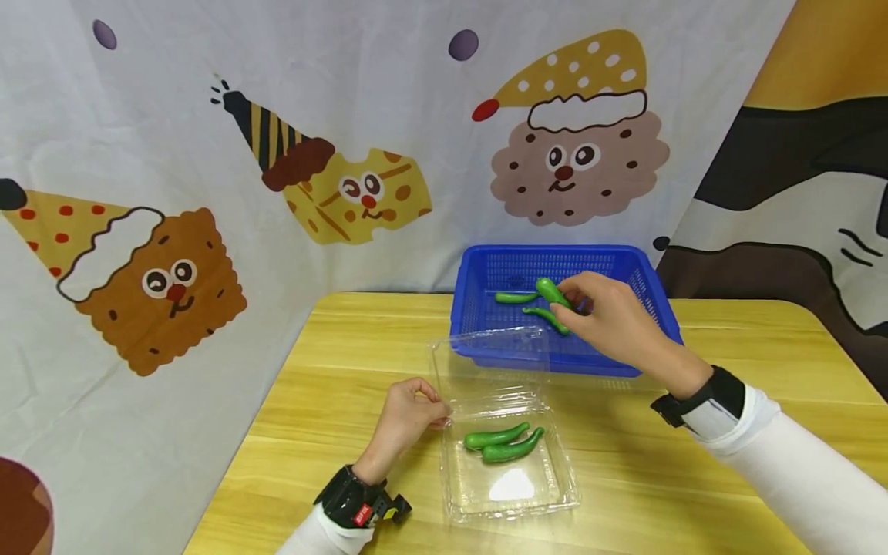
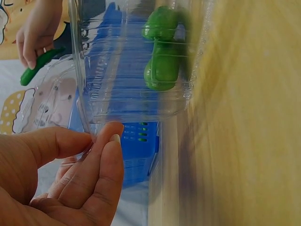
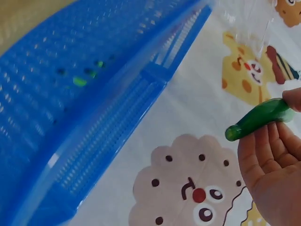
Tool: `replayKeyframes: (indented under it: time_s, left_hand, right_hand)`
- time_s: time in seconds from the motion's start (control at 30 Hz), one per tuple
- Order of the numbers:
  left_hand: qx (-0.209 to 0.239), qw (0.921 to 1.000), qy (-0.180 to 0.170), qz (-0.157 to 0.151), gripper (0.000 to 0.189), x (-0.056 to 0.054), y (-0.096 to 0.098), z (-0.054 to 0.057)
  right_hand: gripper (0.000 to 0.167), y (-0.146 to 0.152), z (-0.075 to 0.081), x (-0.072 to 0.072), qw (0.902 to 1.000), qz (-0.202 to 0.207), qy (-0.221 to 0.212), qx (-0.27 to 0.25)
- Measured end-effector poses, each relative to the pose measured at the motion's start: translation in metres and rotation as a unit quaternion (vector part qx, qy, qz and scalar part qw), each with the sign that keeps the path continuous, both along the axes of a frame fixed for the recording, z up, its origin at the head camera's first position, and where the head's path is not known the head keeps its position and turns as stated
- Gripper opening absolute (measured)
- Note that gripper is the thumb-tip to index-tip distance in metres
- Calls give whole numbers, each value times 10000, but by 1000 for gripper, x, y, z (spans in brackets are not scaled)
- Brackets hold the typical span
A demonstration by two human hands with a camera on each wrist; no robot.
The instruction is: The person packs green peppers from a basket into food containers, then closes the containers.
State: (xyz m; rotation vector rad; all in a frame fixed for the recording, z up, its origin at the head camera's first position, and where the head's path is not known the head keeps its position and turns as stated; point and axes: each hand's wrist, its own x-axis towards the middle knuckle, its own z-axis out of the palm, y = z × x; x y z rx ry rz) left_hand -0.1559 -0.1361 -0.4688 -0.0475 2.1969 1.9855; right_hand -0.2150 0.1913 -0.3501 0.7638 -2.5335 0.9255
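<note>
My right hand [image 1: 613, 320] holds a green chili pepper [image 1: 550, 290] between thumb and fingers, over the blue basket [image 1: 667, 312]. The right wrist view shows the same pepper [image 3: 258, 118] lying across the fingers, thumb on one end. Two more peppers lie in the basket, one straight [image 1: 515, 298] and one curved [image 1: 548, 319]. Nearer to me, a clear plastic box [image 1: 465, 493] stands with its lid [image 1: 486, 358] raised toward the basket. Inside lie two green peppers [image 1: 512, 449] side by side. My left hand [image 1: 409, 412] pinches the box's left edge near the hinge.
The wooden table [image 1: 333, 362] carries both containers, the basket at its far edge. Behind it hangs a white cloth [image 1: 444, 92] printed with cartoon food faces. The raised lid overlaps the basket's front wall in the head view.
</note>
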Motion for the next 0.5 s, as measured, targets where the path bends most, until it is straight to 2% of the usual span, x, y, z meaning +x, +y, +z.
replayKeyframes:
  time_s: [0.27,0.5]
  left_hand:
    - [-34,10000,-24,12,19,-1,1,-1]
    - [-125,9999,8,7,18,-1,0,-2]
  right_hand:
    - [25,-10,-20,20,9937,592,951,-17]
    - [29,-23,-33,39,9853,1099,1299,-140]
